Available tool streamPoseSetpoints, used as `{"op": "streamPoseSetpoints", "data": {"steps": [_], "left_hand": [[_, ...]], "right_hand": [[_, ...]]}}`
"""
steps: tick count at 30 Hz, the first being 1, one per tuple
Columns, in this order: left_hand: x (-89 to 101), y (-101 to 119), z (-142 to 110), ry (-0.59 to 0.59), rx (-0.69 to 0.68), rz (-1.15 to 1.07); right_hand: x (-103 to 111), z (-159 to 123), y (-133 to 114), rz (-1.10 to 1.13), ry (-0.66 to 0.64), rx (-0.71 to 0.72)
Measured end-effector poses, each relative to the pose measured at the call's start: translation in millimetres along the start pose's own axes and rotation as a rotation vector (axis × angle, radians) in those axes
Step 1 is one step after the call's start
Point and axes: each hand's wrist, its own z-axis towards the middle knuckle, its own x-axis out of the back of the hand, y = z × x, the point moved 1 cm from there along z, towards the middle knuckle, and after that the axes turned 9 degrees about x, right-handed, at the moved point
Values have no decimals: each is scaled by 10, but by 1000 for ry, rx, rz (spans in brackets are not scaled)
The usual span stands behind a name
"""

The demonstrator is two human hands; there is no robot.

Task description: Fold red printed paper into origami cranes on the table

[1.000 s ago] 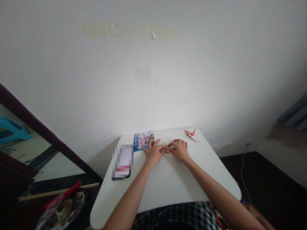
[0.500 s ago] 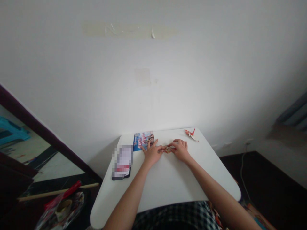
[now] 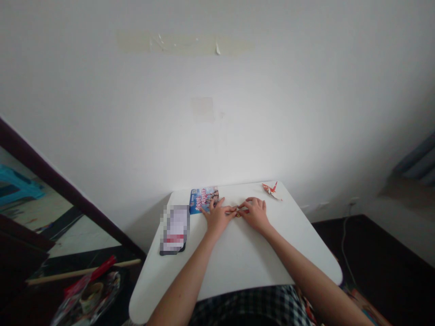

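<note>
Between my hands is a small piece of folded patterned paper (image 3: 238, 214), mostly covered by the fingers. My left hand (image 3: 217, 218) pinches its left side, the other fingers spread, some over the edge of a blue printed flyer (image 3: 197, 201). On the right side, the fingertips of my right hand (image 3: 255, 215) close on the same paper. Both hands rest low at the white table's surface (image 3: 248, 262). A red and white folded paper crane (image 3: 271, 190) lies beyond my right hand, near the back right corner.
A phone with a blurred screen (image 3: 175, 228) lies at the table's left side. Behind the table rises a white wall (image 3: 217, 149). On the floor at left stands a bin with a plastic liner (image 3: 88, 299), beside a wooden stick (image 3: 83, 270). A white cable (image 3: 344, 244) runs down at right.
The fingertips of both hands have come closer together over the folded paper, so less of it shows. The flyer, phone and paper crane stay in place.
</note>
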Motion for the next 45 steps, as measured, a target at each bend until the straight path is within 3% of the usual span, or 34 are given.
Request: {"op": "streamPoseSetpoints", "data": {"steps": [10,24,34,45], "left_hand": [[20,63,-12,29,12,18],[110,-37,60,-113,23,93],[13,-140,-30,76,-46,44],[10,-115,-47,189,-139,-70]], "right_hand": [[5,56,41,19,-5,7],[32,113,186,56,-74,25],[-24,20,251,45,47,86],[-136,53,377,180,222,243]]}}
